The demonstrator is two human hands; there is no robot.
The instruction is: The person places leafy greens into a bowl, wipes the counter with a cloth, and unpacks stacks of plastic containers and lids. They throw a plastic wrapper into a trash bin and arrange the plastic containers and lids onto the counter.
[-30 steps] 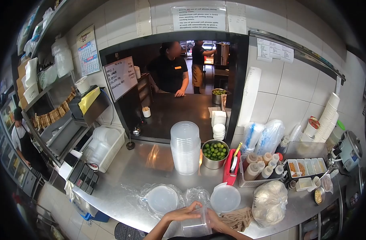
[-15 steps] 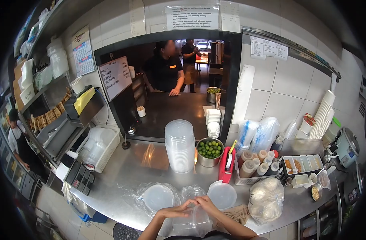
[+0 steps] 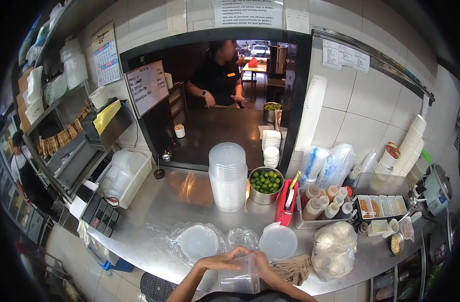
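Near the front edge of the counter I have a clear plastic tub [image 3: 236, 280] between my hands, tilted on its side. My left hand [image 3: 225, 261] curls over its upper side. Against its right end is my right hand [image 3: 261, 263], its fingers partly hidden. Just beyond my hands lies crumpled clear plastic wrap [image 3: 241, 237]. A round translucent lid [image 3: 199, 242] rests on more wrap to the left, and another translucent lid [image 3: 278, 242] lies to the right. Farther back stands a tall stack of clear tubs [image 3: 227, 176].
A metal pot of green citrus fruit [image 3: 266, 185], a red tape dispenser [image 3: 285, 204] and a basket of sauce bottles [image 3: 323, 206] stand behind. A brown cloth [image 3: 293, 271] and a knotted plastic bag [image 3: 334, 250] are at right. One person [image 3: 222, 75] stands beyond the pass-through; another [image 3: 26, 171] is far left.
The tub has turned and tilted between my hands, and my hands have shifted slightly apart. Beyond the opening, the near person has moved their arms; the farther person is now mostly hidden.
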